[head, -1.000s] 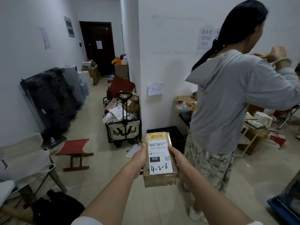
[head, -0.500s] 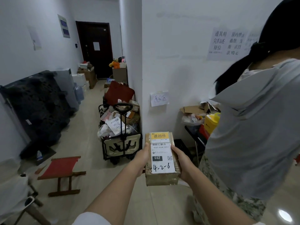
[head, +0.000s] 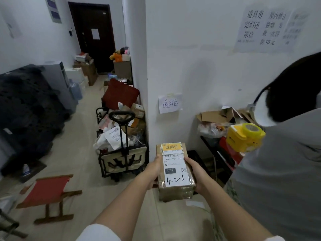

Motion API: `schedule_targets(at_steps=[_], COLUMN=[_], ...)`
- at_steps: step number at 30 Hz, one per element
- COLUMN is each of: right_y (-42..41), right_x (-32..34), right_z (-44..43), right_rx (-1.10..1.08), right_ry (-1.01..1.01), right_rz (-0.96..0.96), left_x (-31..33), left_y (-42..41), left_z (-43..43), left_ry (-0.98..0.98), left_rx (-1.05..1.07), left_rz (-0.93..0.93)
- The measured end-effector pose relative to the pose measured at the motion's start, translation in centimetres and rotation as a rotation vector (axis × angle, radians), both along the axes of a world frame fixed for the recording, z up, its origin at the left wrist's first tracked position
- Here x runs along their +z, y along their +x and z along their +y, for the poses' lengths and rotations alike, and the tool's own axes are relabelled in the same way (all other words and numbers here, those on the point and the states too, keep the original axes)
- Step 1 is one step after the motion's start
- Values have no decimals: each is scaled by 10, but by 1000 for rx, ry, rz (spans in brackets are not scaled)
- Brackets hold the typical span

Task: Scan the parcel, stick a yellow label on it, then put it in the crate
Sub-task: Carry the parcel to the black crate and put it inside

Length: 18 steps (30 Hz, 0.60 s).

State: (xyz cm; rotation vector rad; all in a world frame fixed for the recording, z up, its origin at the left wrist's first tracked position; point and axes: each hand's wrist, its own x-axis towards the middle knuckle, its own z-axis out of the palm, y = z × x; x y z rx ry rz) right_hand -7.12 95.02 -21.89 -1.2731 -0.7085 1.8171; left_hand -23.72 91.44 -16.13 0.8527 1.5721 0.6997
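Note:
I hold a brown taped parcel (head: 175, 189) out in front of me at waist height. A yellow label (head: 171, 147) sits at its far end above a white shipping sticker marked 032 and 4-2-. My left hand (head: 153, 168) grips the parcel's left side and my right hand (head: 194, 173) grips its right side. A black plastic crate (head: 197, 156) stands on the floor against the white wall, just beyond the parcel and partly hidden by it.
A person in a grey hoodie (head: 281, 171) stands close on my right, blocking that side. A loaded folding wagon (head: 121, 153) stands left of the crate by the wall corner. A red folding stool (head: 50, 193) sits on the floor to the left. Cluttered low shelf (head: 224, 152) at right.
I have moved forward toward the wall; the crate, wagon and the person in grey are all closer. Both hands still hold the parcel the same way.

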Motion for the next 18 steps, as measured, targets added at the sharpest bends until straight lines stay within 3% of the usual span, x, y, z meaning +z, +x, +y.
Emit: schedule_targets(at_steps=[10,18], right_y=[13,8], right_x=[-20,-64], right_z=[202,282], right_rx=[87,97], right_ry=[-35,-165], right_rz=[-33,-28], left_x=[-35,-85], left_y=[16,19], left_z=[203,292], left_ry=[-57,-149], left_rx=[88,134], left_rz=[-71,-130])
